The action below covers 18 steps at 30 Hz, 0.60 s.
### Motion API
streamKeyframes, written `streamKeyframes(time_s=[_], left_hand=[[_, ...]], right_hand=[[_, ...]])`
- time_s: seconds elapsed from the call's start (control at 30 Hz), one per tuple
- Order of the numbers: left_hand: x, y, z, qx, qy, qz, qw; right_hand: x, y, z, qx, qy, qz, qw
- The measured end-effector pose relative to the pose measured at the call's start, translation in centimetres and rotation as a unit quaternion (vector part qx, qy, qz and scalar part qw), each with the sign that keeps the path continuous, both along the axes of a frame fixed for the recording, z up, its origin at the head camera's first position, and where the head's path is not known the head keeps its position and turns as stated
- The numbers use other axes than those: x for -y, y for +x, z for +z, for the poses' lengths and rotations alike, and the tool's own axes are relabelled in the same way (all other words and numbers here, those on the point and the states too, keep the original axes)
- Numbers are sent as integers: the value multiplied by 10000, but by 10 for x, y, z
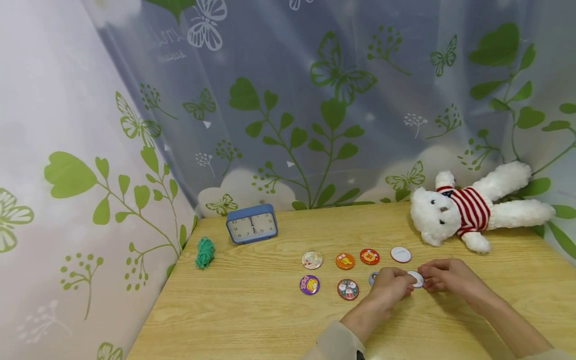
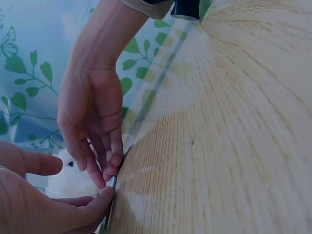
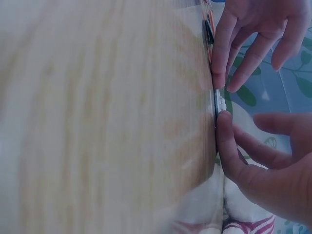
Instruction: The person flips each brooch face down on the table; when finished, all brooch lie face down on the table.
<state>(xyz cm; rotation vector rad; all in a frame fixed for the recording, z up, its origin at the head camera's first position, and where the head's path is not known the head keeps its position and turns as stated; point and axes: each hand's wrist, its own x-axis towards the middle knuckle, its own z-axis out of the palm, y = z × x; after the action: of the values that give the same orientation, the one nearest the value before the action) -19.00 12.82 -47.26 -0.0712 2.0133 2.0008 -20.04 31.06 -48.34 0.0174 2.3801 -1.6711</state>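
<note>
A round badge (image 1: 416, 279), pale side up, lies on the wooden table between my two hands. My left hand (image 1: 390, 289) touches its left edge with the fingertips. On the opposite side my right hand (image 1: 451, 281) reaches its edge. In the right wrist view the badge (image 3: 220, 101) appears edge-on, and the right thumb stands apart from the fingers. The left thumb is likewise apart in the left wrist view. A bluish badge (image 1: 372, 278) is partly hidden behind my left hand. Another white-faced badge (image 1: 400, 254) lies just beyond the hands.
Left of the hands lie a red badge (image 1: 369, 256), an orange one (image 1: 345, 261), a pale one (image 1: 312, 259), a purple one (image 1: 309, 284) and a Santa-patterned one (image 1: 348, 289). A blue clock (image 1: 252, 224), green yarn (image 1: 205, 252) and white teddy bear (image 1: 472, 212) stand or lie farther back.
</note>
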Motion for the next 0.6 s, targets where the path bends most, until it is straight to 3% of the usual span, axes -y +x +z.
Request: streamKeyframes(time_s=[0.3,0.4,0.6], left_hand=[[3,-2,-1,3,182,-21,9998],[8,-3,1,-163,94,-108,9998],[21,-9,6,-548,-364,-260,9975]], right_hand=[[2,3,6,-80,137,-53,9999],[4,5,10,-289,153,-29,9995],[9,8,13,-756,-303,106,9966]])
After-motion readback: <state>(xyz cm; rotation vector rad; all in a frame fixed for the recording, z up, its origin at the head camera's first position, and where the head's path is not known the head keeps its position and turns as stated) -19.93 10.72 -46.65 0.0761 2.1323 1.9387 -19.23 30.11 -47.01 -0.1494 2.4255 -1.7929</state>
